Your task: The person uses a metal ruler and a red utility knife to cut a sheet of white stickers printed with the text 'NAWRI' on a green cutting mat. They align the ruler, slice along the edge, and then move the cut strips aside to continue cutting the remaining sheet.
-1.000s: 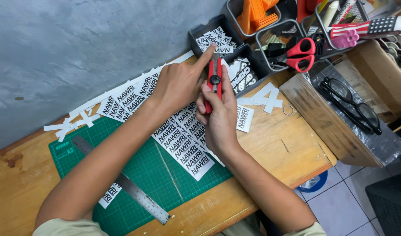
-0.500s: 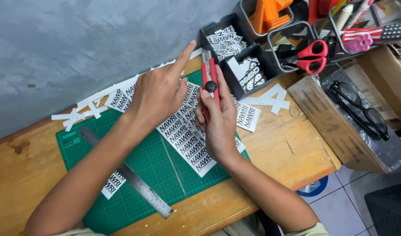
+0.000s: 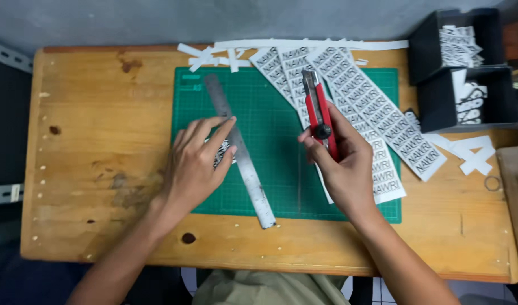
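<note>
Head view: I see my right hand (image 3: 342,164), centre frame, gripping a red utility knife (image 3: 319,113) above the printed label strips (image 3: 377,113). My left hand (image 3: 198,164), left of centre, rests spread-fingered on the steel ruler (image 3: 239,149) across the green cutting mat (image 3: 281,169).

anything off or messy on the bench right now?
Mostly tidy. The ruler lies askew across the mat, its lower end past the mat edge, left hand on it. Paper offcuts are strewn along the back edge. Right hand holds the knife over the label sheets.
</note>
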